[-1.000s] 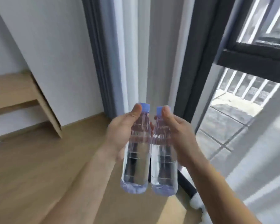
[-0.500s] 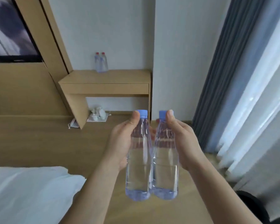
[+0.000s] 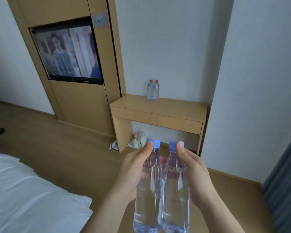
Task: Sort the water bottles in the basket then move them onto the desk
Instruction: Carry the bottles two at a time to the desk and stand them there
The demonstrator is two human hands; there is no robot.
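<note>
Right up close, two clear water bottles are held side by side, upright and touching along their bodies, both filled with water nearly to the shoulder. The left hand (image 3: 133,175) grips the left bottle (image 3: 149,199), fingers curled round behind it and the thumb (image 3: 148,149) lying up the neck against the blue cap. The right hand (image 3: 197,179) mirrors it on the right bottle (image 3: 175,199), thumb (image 3: 180,149) pressed to that blue cap, fingers wrapped round the far side. Both bottles are off the ground, well short of the bench.

On the left, the white corner of the bed (image 3: 23,199) juts in; on the right, a grey-blue curtain (image 3: 284,182) hangs at the frame edge. Between them, the wooden floor (image 3: 65,148) runs as an open lane to the bench.

Further out, under the bench, a tray (image 3: 130,145) holds white cups, and a telephone (image 3: 114,146) lies on the floor just beside the bench's left leg. The wooden bench (image 3: 175,108) sits in an alcove, its right end against a jutting white wall (image 3: 250,81). On its top, near the back wall and left of middle, stands a cluster of bottles (image 3: 152,91), red caps behind, blue caps in front. Farthest left, a television (image 3: 67,52) set in a wooden panel is switched on.
</note>
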